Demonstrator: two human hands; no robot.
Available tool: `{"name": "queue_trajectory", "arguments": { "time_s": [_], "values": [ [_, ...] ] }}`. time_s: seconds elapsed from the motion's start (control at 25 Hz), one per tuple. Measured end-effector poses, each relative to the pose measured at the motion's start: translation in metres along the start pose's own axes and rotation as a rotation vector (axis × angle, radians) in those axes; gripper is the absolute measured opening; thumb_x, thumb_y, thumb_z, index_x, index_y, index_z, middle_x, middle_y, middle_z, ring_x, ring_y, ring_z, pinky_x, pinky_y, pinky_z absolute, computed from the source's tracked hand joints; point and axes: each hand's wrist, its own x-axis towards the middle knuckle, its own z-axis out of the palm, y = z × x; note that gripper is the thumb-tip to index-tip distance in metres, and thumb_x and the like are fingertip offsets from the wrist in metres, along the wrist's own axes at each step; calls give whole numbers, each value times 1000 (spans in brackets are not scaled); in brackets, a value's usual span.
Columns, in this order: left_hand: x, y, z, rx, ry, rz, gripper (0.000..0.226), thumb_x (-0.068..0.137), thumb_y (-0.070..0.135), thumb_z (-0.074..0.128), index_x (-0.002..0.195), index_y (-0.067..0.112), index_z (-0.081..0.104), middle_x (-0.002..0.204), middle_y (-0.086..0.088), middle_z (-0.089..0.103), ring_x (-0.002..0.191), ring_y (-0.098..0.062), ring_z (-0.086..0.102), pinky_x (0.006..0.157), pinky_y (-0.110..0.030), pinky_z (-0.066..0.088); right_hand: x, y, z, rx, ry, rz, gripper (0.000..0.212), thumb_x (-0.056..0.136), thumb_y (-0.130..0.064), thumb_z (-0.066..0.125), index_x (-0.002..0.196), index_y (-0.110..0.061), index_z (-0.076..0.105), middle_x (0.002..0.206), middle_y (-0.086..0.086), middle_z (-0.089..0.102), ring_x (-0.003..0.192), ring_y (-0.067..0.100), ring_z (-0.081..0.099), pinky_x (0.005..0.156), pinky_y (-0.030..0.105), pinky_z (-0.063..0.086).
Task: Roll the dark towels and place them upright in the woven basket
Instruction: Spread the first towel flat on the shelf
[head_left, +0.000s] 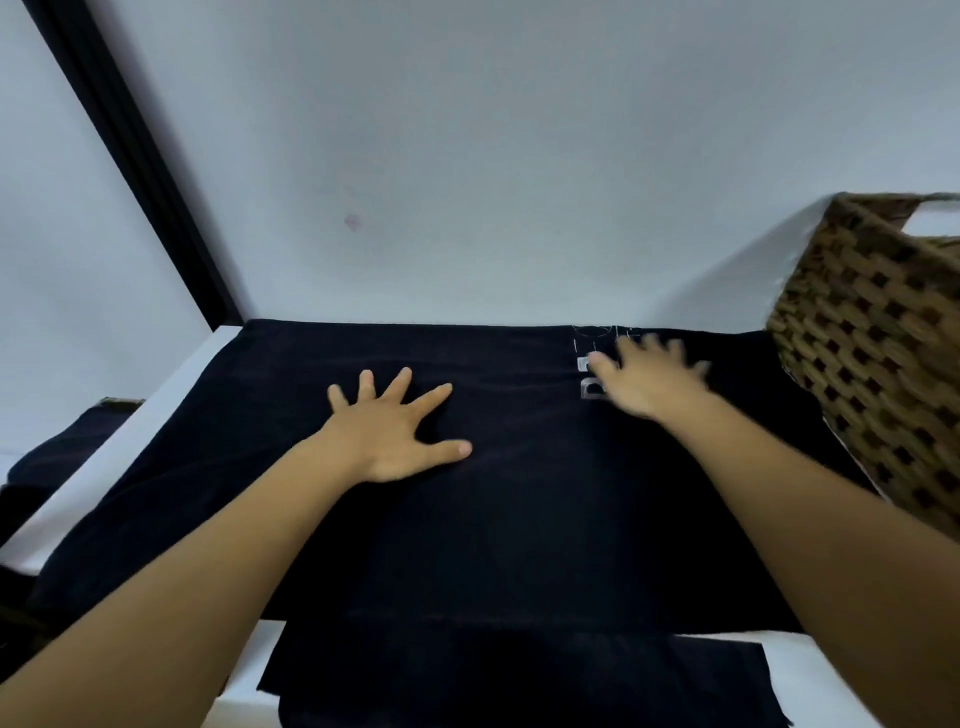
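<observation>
Nearest the body, over the white table (156, 410) edge: a lower dark layer (519, 686), hanging. Just beyond: dark towel (519, 519), flat, long axis left to right. On it, left hand (395, 431), fingers splayed, palm pressed down mid-cloth. Farther right, right hand (644, 379), blurred, fingers seemingly open, near the far edge and pale label (589, 376). Rightmost, touching the towel's end: woven basket (878, 353), closer to the right hand. Probably smoothing before rolling lengthwise.

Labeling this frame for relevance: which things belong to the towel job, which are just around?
Job:
- dark towel, spread flat
- woven basket, right
- left hand, right hand, on towel

Around:
- white table
- dark cloth beyond table's left edge
</observation>
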Motion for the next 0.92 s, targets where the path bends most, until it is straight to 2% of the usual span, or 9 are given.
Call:
{"name": "queue_trajectory", "arguments": {
  "time_s": [0.08, 0.16, 0.28, 0.48, 0.64, 0.72, 0.8, 0.84, 0.92],
  "values": [
    [19, 24, -7, -23, 60, 79, 69, 89, 77, 17, 151, 50, 7, 165, 4, -3, 150, -30, -11, 116, -62, -9, -19, -39, 18, -48, 1, -276, 70, 93, -69, 16, 155, -37, 8, 165, -3, -1, 151, 24, -7, 118, 59, -4],
    [32, 38, 1, -33, 95, 109, 63, 92, 72, 14, 151, 51, 4, 165, 6, -5, 150, -26, -14, 117, -60, -11, -25, -45, 27, -90, -29, -346, 70, 90, -73, 11, 153, -44, 2, 164, -8, -6, 150, 20, -12, 119, 53, -8],
    [44, 12, 11, -70, 124, -47, 68, 87, 78, 13, 150, 54, 2, 164, 10, -8, 150, -28, -15, 117, -59, -11, -14, -8, 21, -75, -9, -200, 74, 87, -78, 11, 153, -46, 3, 164, -9, -7, 150, 20, -11, 120, 49, -8],
    [33, -95, 10, -147, 119, -365, 77, 82, 84, 12, 151, 51, 4, 164, 10, -6, 151, -26, -10, 117, -59, -8, -4, 55, 13, -86, 10, -6, 75, 86, -79, 11, 153, -44, 5, 164, -7, -6, 151, 21, -7, 120, 48, -4],
    [39, -120, 0, -178, 104, -557, 76, 89, 75, 15, 155, 39, 4, 165, 3, -6, 151, -30, -10, 114, -67, -6, 0, 41, 2, -80, 17, 149, 76, 93, -68, 15, 156, -26, 10, 164, 8, 0, 151, 28, -3, 119, 56, 3],
    [58, -62, -3, -140, 148, -375, 70, 95, 66, 15, 156, 34, 5, 165, 0, -5, 151, -30, -10, 114, -67, -6, -8, -21, 12, -35, 79, -24, 73, 95, -63, 20, 155, -22, 15, 163, 14, 9, 150, 29, 1, 118, 59, 6],
    [63, 4, 7, -106, 170, -57, 61, 99, 59, 15, 155, 38, 6, 165, 4, -4, 151, -24, -10, 117, -60, -8, -25, -83, 31, -50, 45, -355, 67, 97, -61, 20, 156, -31, 9, 165, 3, 2, 151, 22, -6, 119, 55, -2],
    [62, 17, 11, -88, 168, 18, 59, 99, 58, 15, 155, 40, 6, 165, 6, -4, 151, -20, -11, 118, -57, -8, -27, -95, 35, -69, 16, -433, 65, 97, -62, 19, 155, -36, 6, 165, -2, -2, 151, 20, -9, 119, 54, -6],
    [61, -14, 9, -93, 178, -27, 60, 97, 63, 15, 154, 44, 7, 164, 10, -2, 151, -17, -8, 120, -54, -6, -10, -72, 29, -89, -7, -384, 65, 95, -65, 16, 154, -40, 6, 164, -7, -4, 151, 18, -9, 120, 51, -6]
  ]
}}
